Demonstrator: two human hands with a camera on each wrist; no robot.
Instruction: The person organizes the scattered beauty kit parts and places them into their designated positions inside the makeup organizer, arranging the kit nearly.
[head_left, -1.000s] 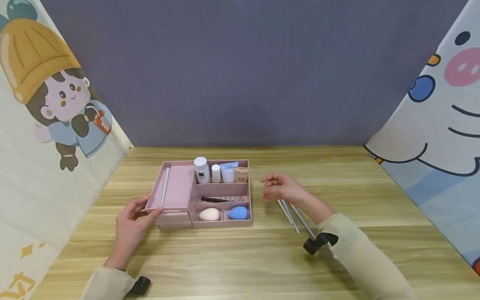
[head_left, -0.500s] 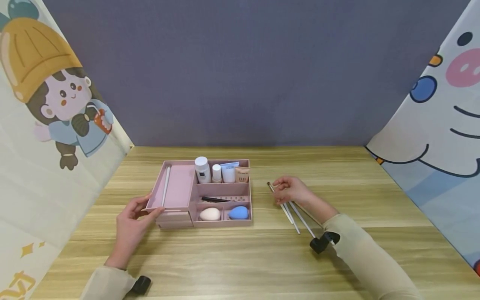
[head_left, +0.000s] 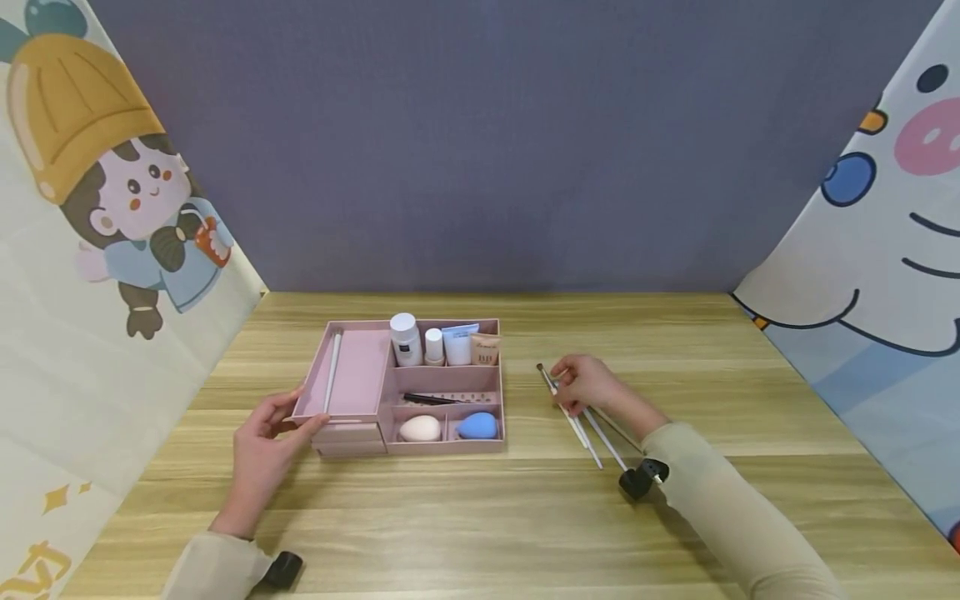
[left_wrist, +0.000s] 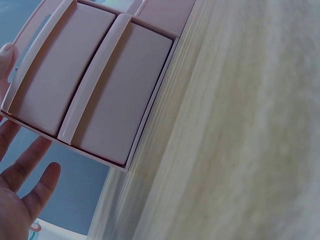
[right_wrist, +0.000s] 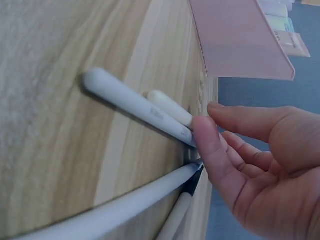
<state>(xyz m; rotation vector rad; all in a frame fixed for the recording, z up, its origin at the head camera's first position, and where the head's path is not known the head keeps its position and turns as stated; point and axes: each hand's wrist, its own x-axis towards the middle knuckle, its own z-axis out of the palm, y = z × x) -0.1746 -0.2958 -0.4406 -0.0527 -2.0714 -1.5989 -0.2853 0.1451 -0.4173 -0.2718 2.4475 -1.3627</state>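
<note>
My left hand (head_left: 262, 450) holds the front left corner of a pink makeup organizer (head_left: 442, 447), its thumb on the front edge and its fingers along the side. Two drawer fronts (left_wrist: 120, 85) show in the left wrist view. One makeup brush (head_left: 332, 371) lies in the organizer's top left tray. To the right, my right hand (head_left: 592, 387) is down at several loose makeup brushes (head_left: 607, 442) on the table. In the right wrist view, thumb and index finger pinch at a white-handled makeup brush (right_wrist: 170, 107), whose far end they hide; another pale handle (right_wrist: 135, 105) lies beside it.
The organizer's right compartments hold a white bottle (head_left: 406, 343), a smaller white-capped bottle (head_left: 433, 346), two tubes (head_left: 459, 345), a black pencil-like stick (head_left: 429, 399), a cream sponge (head_left: 420, 428) and a blue sponge (head_left: 477, 426). A grey panel (head_left: 480, 150) stands behind the wooden table (head_left: 450, 525).
My right hand has moved right and down from beside the organizer to the loose brushes, its fingers closing there. My left hand stays on the organizer's corner.
</note>
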